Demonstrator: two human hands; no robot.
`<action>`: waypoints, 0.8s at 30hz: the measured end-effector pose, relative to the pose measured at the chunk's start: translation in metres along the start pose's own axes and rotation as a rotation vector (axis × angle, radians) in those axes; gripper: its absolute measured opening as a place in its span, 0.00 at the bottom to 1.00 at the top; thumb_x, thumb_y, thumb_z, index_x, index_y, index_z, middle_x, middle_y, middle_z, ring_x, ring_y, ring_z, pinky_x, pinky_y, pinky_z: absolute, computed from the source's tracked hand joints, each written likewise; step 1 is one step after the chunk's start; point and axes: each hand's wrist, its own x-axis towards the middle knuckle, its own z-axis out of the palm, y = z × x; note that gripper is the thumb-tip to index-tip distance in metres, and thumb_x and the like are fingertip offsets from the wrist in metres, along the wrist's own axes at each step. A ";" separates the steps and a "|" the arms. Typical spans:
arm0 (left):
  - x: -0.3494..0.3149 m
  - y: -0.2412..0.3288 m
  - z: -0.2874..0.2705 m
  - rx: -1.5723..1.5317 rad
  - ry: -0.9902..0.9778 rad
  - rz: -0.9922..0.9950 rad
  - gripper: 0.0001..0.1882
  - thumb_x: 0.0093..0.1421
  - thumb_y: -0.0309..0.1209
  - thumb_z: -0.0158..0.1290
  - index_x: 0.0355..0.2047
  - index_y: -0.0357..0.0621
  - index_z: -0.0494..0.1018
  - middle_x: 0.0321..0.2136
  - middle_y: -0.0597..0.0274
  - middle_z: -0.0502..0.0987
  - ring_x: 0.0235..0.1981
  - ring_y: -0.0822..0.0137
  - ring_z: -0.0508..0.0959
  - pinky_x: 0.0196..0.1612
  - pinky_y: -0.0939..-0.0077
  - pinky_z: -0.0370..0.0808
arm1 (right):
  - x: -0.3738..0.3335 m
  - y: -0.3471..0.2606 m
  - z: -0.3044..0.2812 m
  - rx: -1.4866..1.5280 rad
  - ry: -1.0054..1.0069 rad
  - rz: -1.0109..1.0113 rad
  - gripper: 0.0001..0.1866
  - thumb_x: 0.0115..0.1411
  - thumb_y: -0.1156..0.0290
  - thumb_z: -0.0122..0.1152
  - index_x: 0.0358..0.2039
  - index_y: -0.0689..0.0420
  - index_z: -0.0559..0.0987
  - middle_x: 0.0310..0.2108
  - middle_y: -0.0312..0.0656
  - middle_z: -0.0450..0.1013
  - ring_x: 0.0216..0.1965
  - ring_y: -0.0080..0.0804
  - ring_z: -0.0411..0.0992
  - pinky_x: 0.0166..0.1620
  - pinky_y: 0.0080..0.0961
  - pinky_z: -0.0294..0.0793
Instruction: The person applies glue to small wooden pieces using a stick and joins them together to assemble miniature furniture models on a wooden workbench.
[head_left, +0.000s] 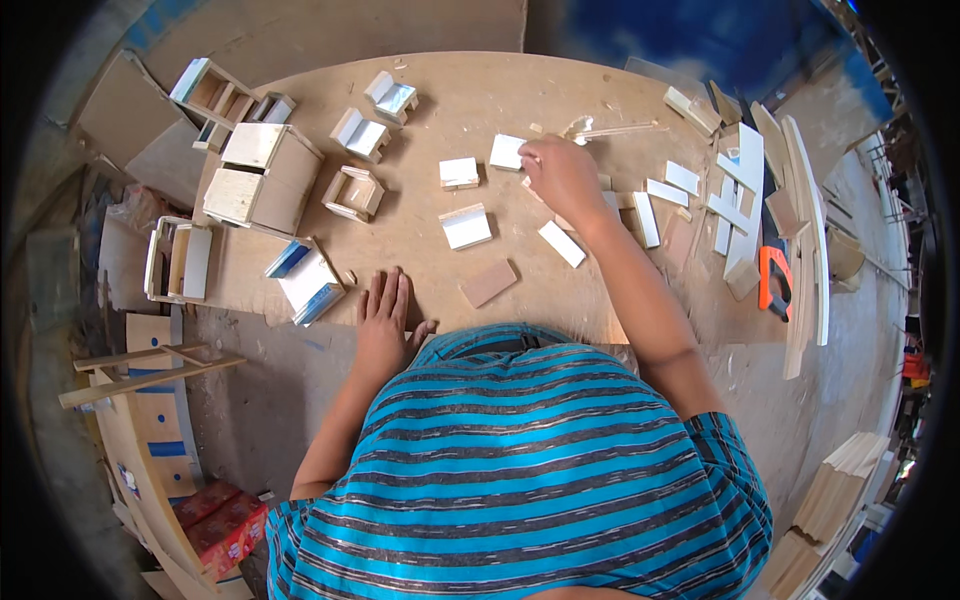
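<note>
My left hand lies flat on the near edge of the wooden table, fingers stretched out and holding nothing. Close to it stands a small wooden piece with a white seat and blue sides. My right hand reaches across the table, its fingers closed at the right edge of a small white-topped wooden block. The fingertips are partly hidden by the hand. To the left sits another white-topped block, and nearer me are an L-shaped white and wood piece and a flat brown rectangle.
Miniature chairs and a small wooden cabinet stand at the left. Loose white strips lie near my right forearm. An orange-handled saw and long boards line the right edge. A wooden frame stands below left.
</note>
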 end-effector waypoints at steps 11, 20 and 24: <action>-0.008 0.001 0.003 -0.095 0.064 -0.017 0.43 0.57 0.50 0.50 0.66 0.39 0.50 0.67 0.53 0.50 0.68 0.47 0.47 0.65 0.49 0.42 | 0.066 0.018 0.046 -0.439 -0.365 -0.003 0.16 0.49 0.66 0.64 0.39 0.58 0.80 0.32 0.49 0.75 0.37 0.49 0.74 0.41 0.41 0.73; 0.009 0.012 0.005 -0.421 0.281 -0.134 0.47 0.49 0.41 0.61 0.64 0.37 0.51 0.61 0.47 0.60 0.64 0.45 0.55 0.64 0.49 0.47 | 0.009 -0.020 0.005 -0.069 -0.603 0.045 0.20 0.50 0.64 0.62 0.42 0.60 0.79 0.39 0.52 0.76 0.43 0.47 0.74 0.48 0.36 0.72; 0.050 0.015 0.013 -0.496 0.367 -0.040 0.50 0.44 0.37 0.64 0.64 0.36 0.52 0.56 0.45 0.66 0.61 0.44 0.60 0.62 0.48 0.52 | 0.005 -0.034 0.017 -0.188 -0.534 0.010 0.22 0.50 0.63 0.63 0.45 0.60 0.78 0.39 0.52 0.76 0.44 0.46 0.74 0.49 0.35 0.72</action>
